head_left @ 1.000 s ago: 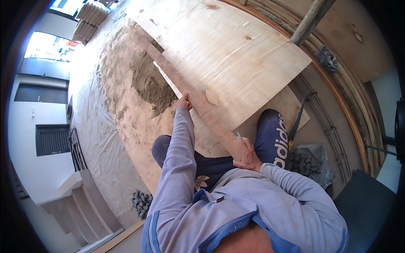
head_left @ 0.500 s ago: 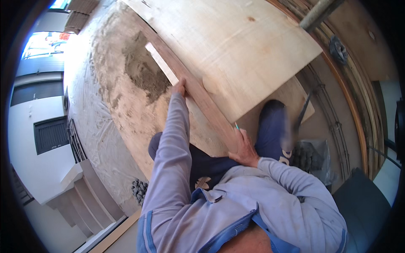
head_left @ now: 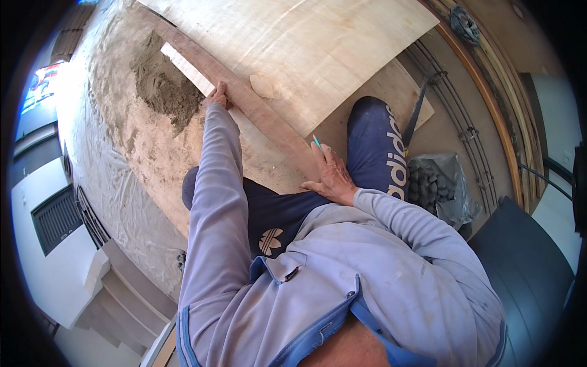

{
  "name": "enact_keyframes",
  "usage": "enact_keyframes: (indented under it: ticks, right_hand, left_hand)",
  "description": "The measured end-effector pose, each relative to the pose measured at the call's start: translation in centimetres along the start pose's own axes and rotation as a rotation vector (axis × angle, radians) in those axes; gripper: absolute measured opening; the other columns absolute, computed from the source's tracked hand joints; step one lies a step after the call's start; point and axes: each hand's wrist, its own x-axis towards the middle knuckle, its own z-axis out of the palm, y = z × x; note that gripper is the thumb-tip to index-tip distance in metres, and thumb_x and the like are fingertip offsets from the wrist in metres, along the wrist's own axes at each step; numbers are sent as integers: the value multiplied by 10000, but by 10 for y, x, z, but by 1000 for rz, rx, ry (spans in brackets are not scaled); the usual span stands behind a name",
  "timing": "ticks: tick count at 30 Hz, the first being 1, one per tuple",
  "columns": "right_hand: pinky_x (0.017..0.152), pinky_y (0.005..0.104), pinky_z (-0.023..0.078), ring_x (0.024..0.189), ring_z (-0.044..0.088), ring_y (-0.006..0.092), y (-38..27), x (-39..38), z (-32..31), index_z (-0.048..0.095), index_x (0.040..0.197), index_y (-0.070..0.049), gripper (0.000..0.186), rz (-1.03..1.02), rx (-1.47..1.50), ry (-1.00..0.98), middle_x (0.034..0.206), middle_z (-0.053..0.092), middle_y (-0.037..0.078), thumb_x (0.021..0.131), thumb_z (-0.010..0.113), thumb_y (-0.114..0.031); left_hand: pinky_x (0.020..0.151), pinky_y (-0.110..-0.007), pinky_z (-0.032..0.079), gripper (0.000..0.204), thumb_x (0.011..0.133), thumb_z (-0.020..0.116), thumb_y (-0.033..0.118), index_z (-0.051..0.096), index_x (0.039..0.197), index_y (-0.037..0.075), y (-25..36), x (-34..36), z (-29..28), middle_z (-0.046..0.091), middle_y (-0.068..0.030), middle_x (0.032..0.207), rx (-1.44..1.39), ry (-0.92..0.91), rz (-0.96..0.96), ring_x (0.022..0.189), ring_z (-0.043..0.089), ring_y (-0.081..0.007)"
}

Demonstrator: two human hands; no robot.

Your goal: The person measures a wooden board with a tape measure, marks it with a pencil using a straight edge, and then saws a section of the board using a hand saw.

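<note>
My left hand grasps the reddish-brown board by its left long edge, though how the fingertips sit underneath I cannot tell. My right hand lies nearer my body, spread over the board's near end, thumb toward the left side, with a slim teal stick gripped between the fingers and poking out ahead of them. So the board runs from under my right fingers, past my left ones, and on away from me, along a pale plywood sheet that lies ahead and to the right of my left fingers. I judge the step in hand to be lining the board up with that sheet; the next move, I'd say, calls for even pressure from both hands so the long piece doesn't swing, with the stick's tip free. The board looks long, narrow and flat, its face streaky and duller than the plywood. Just beyond my left fingers a whitish strip lies along its left side, with heaped sand left of that; whether my fingers touch the strip I cannot tell.
</note>
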Motion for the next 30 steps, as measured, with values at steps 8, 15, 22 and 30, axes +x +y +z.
enact_keyframes:
  ticks: [8,15,22,30]
  right_hand:
    - [930,408,355,1085,404,379,8,-1,8,208,1342,52,910,32,5,-5,1194,352,221,654,733,-230]
    - [933,420,340,1070,394,365,6,1,5,229,1324,66,865,40,9,-28,1163,360,209,644,696,-194]
    - [911,417,346,1038,402,362,4,0,9,238,1318,77,856,6,47,21,1135,365,206,643,678,-212]
    - [904,419,347,1038,402,368,6,1,6,250,1309,78,847,20,10,20,1128,373,214,639,676,-218]
  left_hand:
    - [846,-292,462,631,650,774,442,623,1091,17,37,-65,15,643,-124,1035,526,92,120,972,599,-217]
    - [904,-313,431,882,499,731,645,590,1163,82,45,-84,19,626,-134,1085,711,236,152,1042,571,-253]
    - [892,-319,442,862,514,760,577,567,1192,81,31,-67,12,635,-126,1065,587,170,178,1004,590,-239]
    - [886,-281,431,792,555,796,484,563,1198,85,41,-87,22,649,-105,1039,457,142,170,985,597,-219]
